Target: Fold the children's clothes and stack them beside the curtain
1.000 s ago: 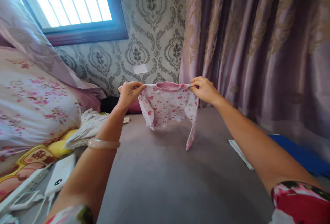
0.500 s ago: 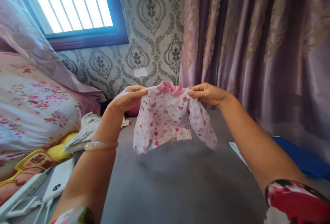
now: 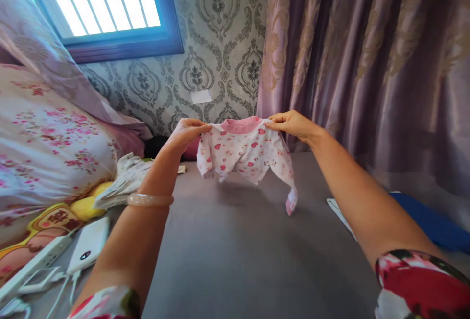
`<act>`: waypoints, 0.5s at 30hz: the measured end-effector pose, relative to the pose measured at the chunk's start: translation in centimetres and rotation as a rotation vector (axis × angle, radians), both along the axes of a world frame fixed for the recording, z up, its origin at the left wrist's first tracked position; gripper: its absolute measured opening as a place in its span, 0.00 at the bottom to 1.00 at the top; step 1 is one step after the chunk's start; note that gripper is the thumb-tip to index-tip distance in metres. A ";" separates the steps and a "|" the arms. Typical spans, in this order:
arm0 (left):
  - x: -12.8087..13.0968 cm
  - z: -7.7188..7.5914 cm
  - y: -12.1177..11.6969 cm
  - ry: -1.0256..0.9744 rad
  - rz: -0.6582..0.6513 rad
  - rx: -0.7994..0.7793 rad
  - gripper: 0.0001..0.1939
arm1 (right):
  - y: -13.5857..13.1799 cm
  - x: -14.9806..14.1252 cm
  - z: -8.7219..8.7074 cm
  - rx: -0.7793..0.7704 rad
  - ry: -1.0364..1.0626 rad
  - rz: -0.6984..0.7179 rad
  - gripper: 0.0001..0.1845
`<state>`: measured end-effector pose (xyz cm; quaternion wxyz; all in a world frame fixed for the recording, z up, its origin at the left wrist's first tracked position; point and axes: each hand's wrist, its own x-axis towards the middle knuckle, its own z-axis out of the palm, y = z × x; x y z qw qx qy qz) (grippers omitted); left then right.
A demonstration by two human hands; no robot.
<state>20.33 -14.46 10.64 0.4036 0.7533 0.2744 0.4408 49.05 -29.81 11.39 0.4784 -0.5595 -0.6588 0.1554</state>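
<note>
A small white baby shirt (image 3: 240, 150) with a pink collar and a print of red hearts hangs stretched between my hands, above the grey bed surface (image 3: 249, 255). My left hand (image 3: 189, 133) pinches one shoulder between thumb and fingers. At the opposite shoulder, my right hand (image 3: 293, 125) has the cloth pinched the same way. The sleeve on the right dangles lower, its pink cuff turned toward the bed. The shirt's lower hem swings up and away from me, so part of the body is foreshortened.
To the left lie a crumpled light garment (image 3: 127, 177), a yellow cushion (image 3: 57, 221), a white power bank (image 3: 88, 245) and a power strip (image 3: 40, 262) with cables. A blue folded item (image 3: 429, 221) rests at the right. Curtains (image 3: 352, 54) hang along the right wall.
The shirt's hem and sleeves have swung upward and away, and the collar is pulled straighter. Both hands keep their pinch on the shoulders, close to where they were.
</note>
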 end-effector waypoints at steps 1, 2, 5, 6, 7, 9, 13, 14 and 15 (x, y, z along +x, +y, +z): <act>0.0 0.0 0.0 -0.026 -0.038 0.009 0.16 | 0.0 0.0 0.0 -0.029 0.018 0.043 0.18; 0.0 0.0 0.0 -0.073 -0.097 0.002 0.16 | 0.0 0.0 0.0 -0.062 0.051 0.095 0.18; 0.2 -0.1 0.0 -0.183 -0.171 -0.083 0.16 | 0.2 -0.1 0.0 -0.072 0.148 0.108 0.19; 0.4 -0.2 0.1 -0.175 -0.132 -0.098 0.16 | 0.4 0.0 -0.1 -0.052 0.162 0.069 0.18; 0.5 -0.3 0.1 -0.142 -0.086 -0.097 0.15 | 0.5 0.0 -0.1 -0.033 0.164 0.031 0.18; 0.8 -0.5 0.2 -0.077 -0.039 -0.063 0.15 | 0.7 0.1 -0.2 -0.017 0.148 0.003 0.18; 1.1 -0.6 0.2 -0.175 -0.116 -0.016 0.17 | 0.8 0.4 -0.3 -0.011 0.141 0.034 0.20; 1.2 -0.6 0.3 -0.193 -0.094 -0.007 0.18 | 0.8 0.5 -0.4 0.000 0.129 0.015 0.19; 1.2 -0.6 0.3 -0.188 -0.058 0.007 0.19 | 0.8 0.6 -0.5 0.008 0.107 -0.006 0.19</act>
